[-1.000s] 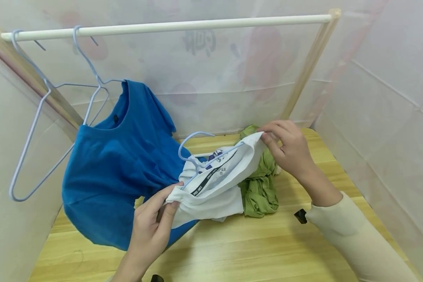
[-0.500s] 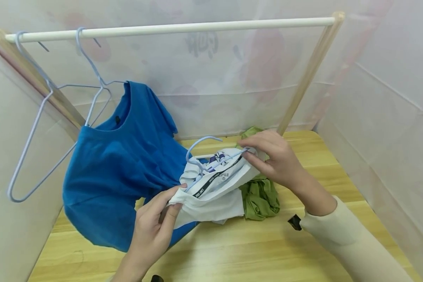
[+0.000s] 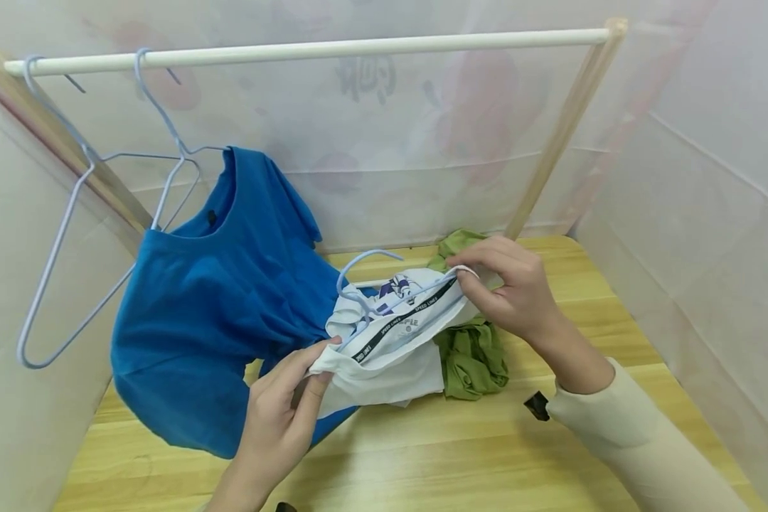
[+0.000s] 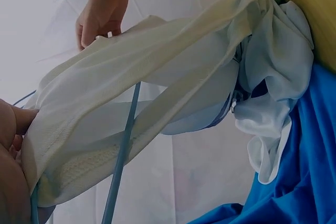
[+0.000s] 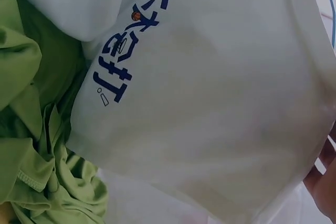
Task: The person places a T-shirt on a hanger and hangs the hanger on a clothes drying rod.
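Note:
A white T-shirt point(image 3: 384, 380) with a black neck tape hangs between both hands over the table. Inside its neck opening sits a light-blue wire hanger point(image 3: 366, 302), its hook pointing up. My left hand point(image 3: 281, 412) pinches the near left end of the collar, thumb in front. At the far right end, my right hand point(image 3: 508, 284) pinches the shirt's edge between thumb and fingers. The right wrist view shows dark-blue lettering on the white cloth. In the left wrist view, part of the hanger point(image 4: 123, 156) crosses the gap in the shirt. The hanger's ends are hidden by cloth and fingers.
A white rod point(image 3: 333, 50) on wooden posts spans the back. From its left part hang a bare hanger point(image 3: 57, 249) and one bearing a blue T-shirt point(image 3: 211, 299). Crumpled green cloth point(image 3: 476, 359) lies on the wooden table point(image 3: 461, 455), beside the white shirt.
My right hand moved left along the collar toward the hanger, then slightly back right, still pinching the cloth. The hanger's hook shifted slightly right and down. The left hand stays nearly in place.

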Demonstrator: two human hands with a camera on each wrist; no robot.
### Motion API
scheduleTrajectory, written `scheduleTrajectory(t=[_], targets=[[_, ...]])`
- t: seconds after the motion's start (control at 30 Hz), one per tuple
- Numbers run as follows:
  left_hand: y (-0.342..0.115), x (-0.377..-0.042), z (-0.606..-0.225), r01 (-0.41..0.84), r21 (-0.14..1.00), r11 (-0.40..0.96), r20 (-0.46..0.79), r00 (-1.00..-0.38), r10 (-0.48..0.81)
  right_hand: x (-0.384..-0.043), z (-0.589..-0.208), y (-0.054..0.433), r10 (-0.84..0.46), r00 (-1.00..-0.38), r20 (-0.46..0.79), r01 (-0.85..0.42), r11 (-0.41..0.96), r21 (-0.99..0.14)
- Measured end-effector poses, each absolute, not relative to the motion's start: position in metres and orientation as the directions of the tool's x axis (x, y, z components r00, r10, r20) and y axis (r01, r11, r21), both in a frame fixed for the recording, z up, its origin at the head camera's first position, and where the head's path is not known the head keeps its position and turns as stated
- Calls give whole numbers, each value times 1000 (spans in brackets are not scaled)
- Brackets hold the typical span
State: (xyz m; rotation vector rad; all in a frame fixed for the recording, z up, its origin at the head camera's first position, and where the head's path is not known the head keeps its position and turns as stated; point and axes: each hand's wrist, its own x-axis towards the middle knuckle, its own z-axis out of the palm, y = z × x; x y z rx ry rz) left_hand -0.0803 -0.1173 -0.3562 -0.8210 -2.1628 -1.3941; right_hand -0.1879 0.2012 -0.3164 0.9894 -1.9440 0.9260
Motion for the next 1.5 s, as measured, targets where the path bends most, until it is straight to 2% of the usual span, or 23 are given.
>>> scheduleTrajectory(t=[0.13, 0.3, 0.4, 0.53, 0.73, 1.03, 1.33, 1.5], targets=[[-116, -81, -355, 692, 649, 315, 647, -720, 249, -188, -316, 201, -340, -418, 843, -869, 419, -262], [-116, -80, -354, 693, 639, 333, 651, -718, 245, -188, -314, 198, -478, -331, 814, -918, 363, -160], [-117, -80, -354, 674, 648, 354, 627, -736, 254, -187, -313, 197, -509, -310, 803, -921, 369, -122], [-118, -79, -353, 650, 644, 405, 598, -757, 263, -186, -311, 194, -465, -322, 825, -902, 416, -118], [-123, -78, -349, 616, 616, 491, 568, -779, 266, -189, -302, 190, -339, -299, 892, -884, 450, -126], [-130, -77, -352, 562, 574, 596, 507, -815, 280, -191, -298, 197, -222, -327, 919, -854, 485, -186], [-139, -82, -353, 650, 540, 534, 573, -749, 332, -194, -293, 199, -199, -301, 933, -876, 445, -188], [-142, -81, -350, 617, 511, 598, 539, -772, 336, -192, -287, 199, -191, -315, 930, -880, 425, -211]])
